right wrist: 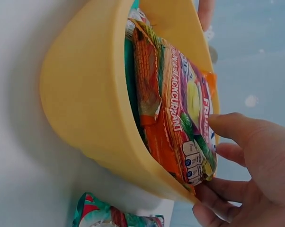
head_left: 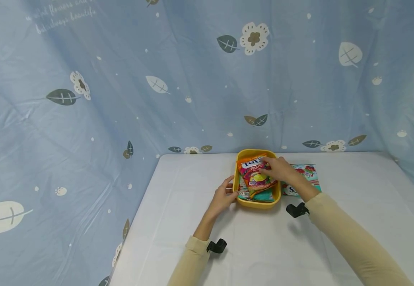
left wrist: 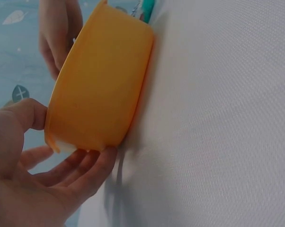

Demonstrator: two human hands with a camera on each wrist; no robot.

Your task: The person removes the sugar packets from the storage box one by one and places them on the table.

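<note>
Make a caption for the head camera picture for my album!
Left hand holding a yellow tub, right hand on the orange Fox's packet inside.

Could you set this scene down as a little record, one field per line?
Container: yellow basket on a white table
Contents: orange-and-purple FOX'S packet lying over teal wrapping
Outside: red-and-teal packet, right of the basket
Left hand: holds the basket's left side
Right hand: thumb and fingers on the FOX'S packet
Backdrop: blue sheet with leaves and flowers
</note>
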